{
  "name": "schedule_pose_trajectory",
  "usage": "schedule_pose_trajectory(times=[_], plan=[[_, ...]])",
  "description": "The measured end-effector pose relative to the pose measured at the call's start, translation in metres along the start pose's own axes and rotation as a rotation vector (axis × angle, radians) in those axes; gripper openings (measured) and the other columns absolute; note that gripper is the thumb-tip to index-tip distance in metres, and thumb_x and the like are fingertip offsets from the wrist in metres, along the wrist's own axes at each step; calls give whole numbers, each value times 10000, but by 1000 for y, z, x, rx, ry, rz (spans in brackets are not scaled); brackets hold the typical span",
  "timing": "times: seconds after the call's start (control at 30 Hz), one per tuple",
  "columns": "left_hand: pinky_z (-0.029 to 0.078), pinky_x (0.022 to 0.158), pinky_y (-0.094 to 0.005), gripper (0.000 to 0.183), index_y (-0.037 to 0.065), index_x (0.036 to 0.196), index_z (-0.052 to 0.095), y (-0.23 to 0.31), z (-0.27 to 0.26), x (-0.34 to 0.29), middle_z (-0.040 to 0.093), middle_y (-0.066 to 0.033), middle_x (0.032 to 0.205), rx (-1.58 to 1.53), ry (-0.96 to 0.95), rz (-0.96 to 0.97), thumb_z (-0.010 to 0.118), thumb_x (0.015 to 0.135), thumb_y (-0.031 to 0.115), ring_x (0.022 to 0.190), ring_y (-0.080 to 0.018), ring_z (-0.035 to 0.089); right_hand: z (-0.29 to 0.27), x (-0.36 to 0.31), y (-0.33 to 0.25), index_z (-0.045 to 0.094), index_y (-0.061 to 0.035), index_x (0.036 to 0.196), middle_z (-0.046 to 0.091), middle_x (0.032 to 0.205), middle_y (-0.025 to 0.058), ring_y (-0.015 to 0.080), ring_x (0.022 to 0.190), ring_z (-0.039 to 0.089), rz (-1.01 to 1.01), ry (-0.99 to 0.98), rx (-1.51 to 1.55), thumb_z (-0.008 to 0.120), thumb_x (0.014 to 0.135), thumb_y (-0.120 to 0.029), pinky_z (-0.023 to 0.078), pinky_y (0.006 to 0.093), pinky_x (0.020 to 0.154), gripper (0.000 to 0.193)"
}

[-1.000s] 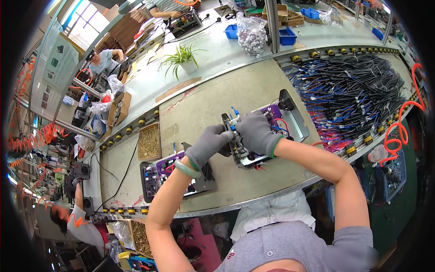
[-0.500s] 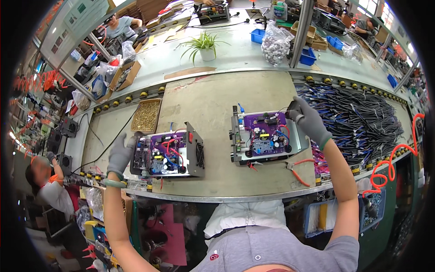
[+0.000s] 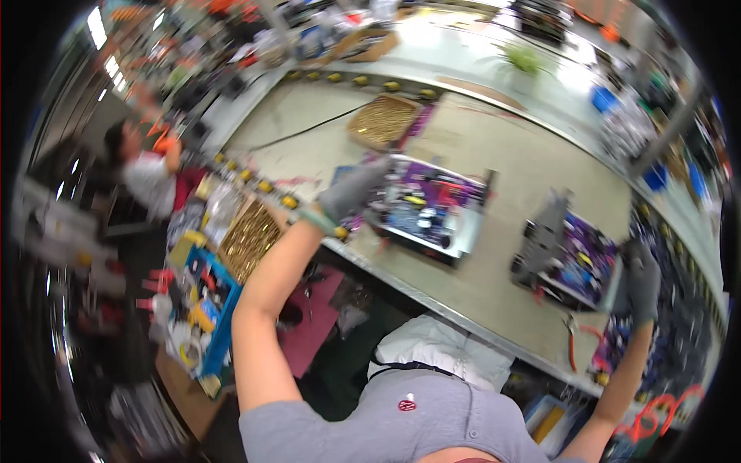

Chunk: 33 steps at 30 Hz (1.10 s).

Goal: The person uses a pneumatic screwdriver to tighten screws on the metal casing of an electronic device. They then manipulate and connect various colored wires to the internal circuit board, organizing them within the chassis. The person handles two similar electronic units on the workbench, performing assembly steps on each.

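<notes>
Two open metal electronics units with purple circuit boards sit on the table, both smeared by motion. At the left unit (image 3: pixel 424 208), my grey-gloved left hand (image 3: pixel 353 191) is bent over its left end. My right hand (image 3: pixel 639 287), gloved alike, closes at the right end of the other unit (image 3: pixel 579 258); its fingertips are dark and blurred. A grey upright panel (image 3: pixel 545 238) stands at that unit's left side. Just in front of it lie pliers with red-orange handles (image 3: pixel 572 345), apart from my right hand.
Brass-coloured small parts fill a tray (image 3: pixel 384 122) behind the left unit. Dark cables (image 3: pixel 679 324) are heaped at the right, near a coiled red hose (image 3: pixel 656 413). A potted plant (image 3: pixel 522 68) stands beyond the roller rail. A person (image 3: pixel 150 174) sits at the left.
My view has swung to the left, tilting the scene and shifting the table rightward in the picture. Both hands stay at the outer ends of the same two units.
</notes>
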<state>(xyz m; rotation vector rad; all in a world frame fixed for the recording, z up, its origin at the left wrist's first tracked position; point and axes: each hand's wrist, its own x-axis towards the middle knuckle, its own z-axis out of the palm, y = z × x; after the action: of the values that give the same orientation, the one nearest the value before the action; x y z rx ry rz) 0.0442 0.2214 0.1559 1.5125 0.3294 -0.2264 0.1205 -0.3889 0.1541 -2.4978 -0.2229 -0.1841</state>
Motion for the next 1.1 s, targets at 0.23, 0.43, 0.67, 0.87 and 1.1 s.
schedule_pose_trajectory(times=[0.23, 0.43, 0.67, 0.87, 1.1], plan=[[569, 762, -323, 582, 48, 1310, 564, -44, -5, 9, 654, -128, 1076, -197, -59, -160, 479, 1000, 533, 829, -154, 648, -43, -10, 67, 648, -24, 1226, 709, 1100, 177, 296, 1007, 674, 91, 107, -143, 474, 1012, -246, 493, 385, 886, 355], [574, 610, -304, 359, 6, 1176, 650, -104, -53, 67, 681, -106, 974, 33, 255, -26, 605, 958, 287, 765, -149, 656, -61, -27, 67, 640, -4, 1197, 698, 1065, 218, 372, 950, 664, 143, 219, -383, 480, 1022, -280, 490, 423, 837, 364], [556, 862, -418, 272, 142, 1073, 734, -160, -29, 81, 704, -150, 997, 1310, 296, 89, 684, 807, 170, 1006, -287, 680, -53, -23, 60, 641, 2, 1042, 669, 883, 206, 372, 776, 608, 65, 201, -330, 492, 984, -217, 462, 415, 724, 271], [552, 737, -480, 164, 150, 909, 721, -163, -26, 78, 688, -123, 948, 1576, 194, 237, 594, 817, 105, 891, -332, 693, -51, -33, 47, 687, -1, 1039, 698, 913, 170, 288, 789, 636, 53, 231, -276, 500, 966, -169, 485, 386, 751, 262], [532, 710, -397, 217, 24, 887, 733, -165, -130, 57, 724, -130, 822, 910, 127, 178, 688, 786, 210, 731, -255, 670, -40, -29, 16, 687, -26, 1085, 706, 967, 202, 345, 869, 688, 55, 301, -214, 540, 903, -150, 518, 415, 769, 264]])
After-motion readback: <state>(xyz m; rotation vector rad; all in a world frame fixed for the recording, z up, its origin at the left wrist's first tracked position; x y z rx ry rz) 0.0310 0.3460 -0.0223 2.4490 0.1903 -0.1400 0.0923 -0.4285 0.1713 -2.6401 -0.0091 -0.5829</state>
